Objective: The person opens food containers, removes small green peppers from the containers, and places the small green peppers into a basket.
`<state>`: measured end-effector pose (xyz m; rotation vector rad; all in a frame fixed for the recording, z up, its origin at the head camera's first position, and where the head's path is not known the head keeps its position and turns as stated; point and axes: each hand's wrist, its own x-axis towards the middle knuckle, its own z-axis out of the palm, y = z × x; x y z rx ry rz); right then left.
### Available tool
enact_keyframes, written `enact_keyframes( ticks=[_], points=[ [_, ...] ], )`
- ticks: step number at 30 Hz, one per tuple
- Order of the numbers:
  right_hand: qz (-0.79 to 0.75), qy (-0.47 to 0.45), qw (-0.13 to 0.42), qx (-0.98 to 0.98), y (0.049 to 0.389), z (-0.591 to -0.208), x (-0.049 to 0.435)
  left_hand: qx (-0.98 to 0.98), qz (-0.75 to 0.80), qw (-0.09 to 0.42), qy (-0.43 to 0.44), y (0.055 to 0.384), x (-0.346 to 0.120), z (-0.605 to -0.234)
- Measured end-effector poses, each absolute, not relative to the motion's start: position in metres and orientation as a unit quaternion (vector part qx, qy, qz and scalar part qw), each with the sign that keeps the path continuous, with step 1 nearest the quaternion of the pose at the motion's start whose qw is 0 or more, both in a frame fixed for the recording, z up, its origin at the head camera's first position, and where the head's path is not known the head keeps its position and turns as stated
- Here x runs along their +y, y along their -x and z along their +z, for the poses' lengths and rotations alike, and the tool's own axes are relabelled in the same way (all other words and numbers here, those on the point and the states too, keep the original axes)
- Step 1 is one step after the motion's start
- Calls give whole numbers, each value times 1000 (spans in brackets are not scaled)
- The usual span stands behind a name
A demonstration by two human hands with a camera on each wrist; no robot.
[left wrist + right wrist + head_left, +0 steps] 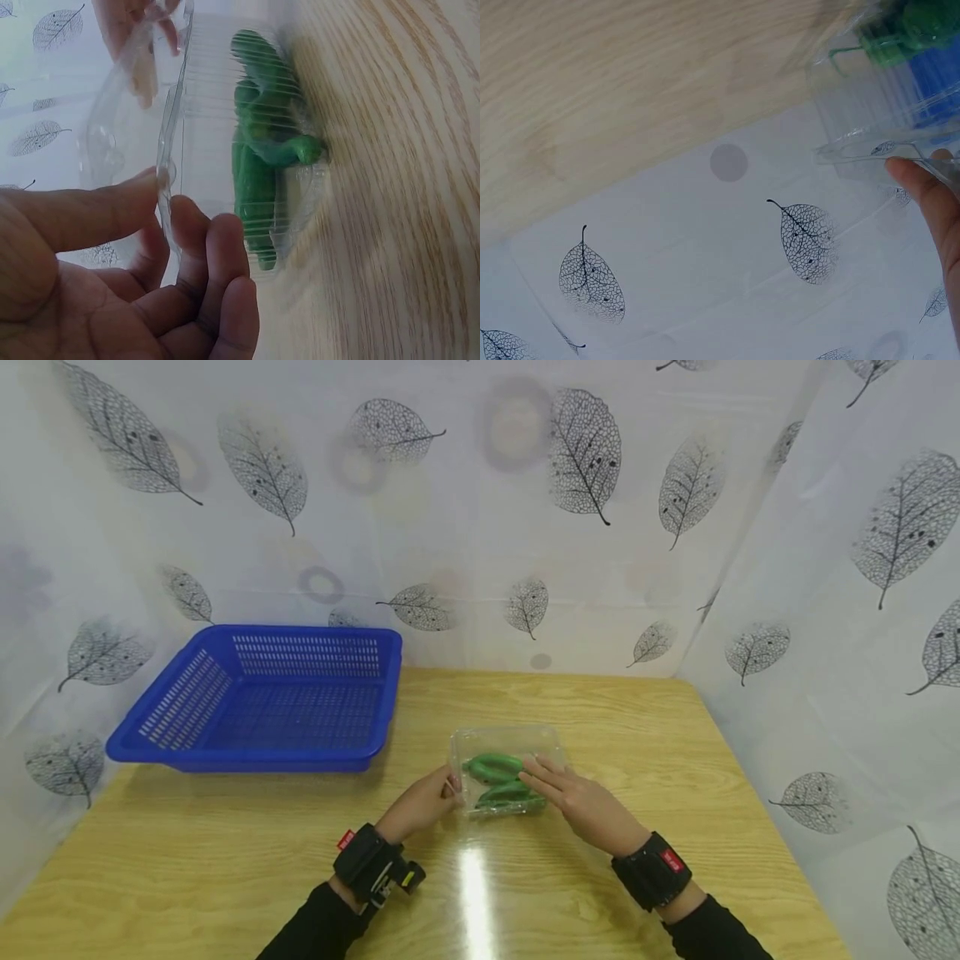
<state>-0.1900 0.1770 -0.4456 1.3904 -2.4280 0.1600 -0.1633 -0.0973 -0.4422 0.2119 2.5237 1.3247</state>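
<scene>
A clear plastic clamshell box [504, 740] stands on the table in front of me, its lid lying over the base. Inside are several long green vegetables [497, 768], pepper-like, with a stem showing in the left wrist view. My left hand [420, 803] pinches the box's rim [166, 150] at its left side, thumb on the lid side and fingertips beneath. From the right, my right hand [588, 806] lies across the lid with its fingers fairly straight. One right finger [922, 191] touches the lid's edge in the right wrist view; its other fingers are mostly out of that view.
A blue plastic basket [300, 714] with slotted walls stands at the back left of the wooden table [622, 718]. Behind and to the right hangs a white curtain [480, 527] printed with leaves. Black straps with small devices are round both wrists.
</scene>
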Motion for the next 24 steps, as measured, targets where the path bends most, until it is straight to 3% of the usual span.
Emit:
enact_keyframes(
  ticks=[11, 24],
  points=[
    [113, -518, 200, -824, 195, -452, 182, 876, 457, 134, -78, 164, -100, -444],
    [162, -460, 269, -831, 214, -427, 194, 871, 472, 126, -55, 161, -100, -442]
  ],
)
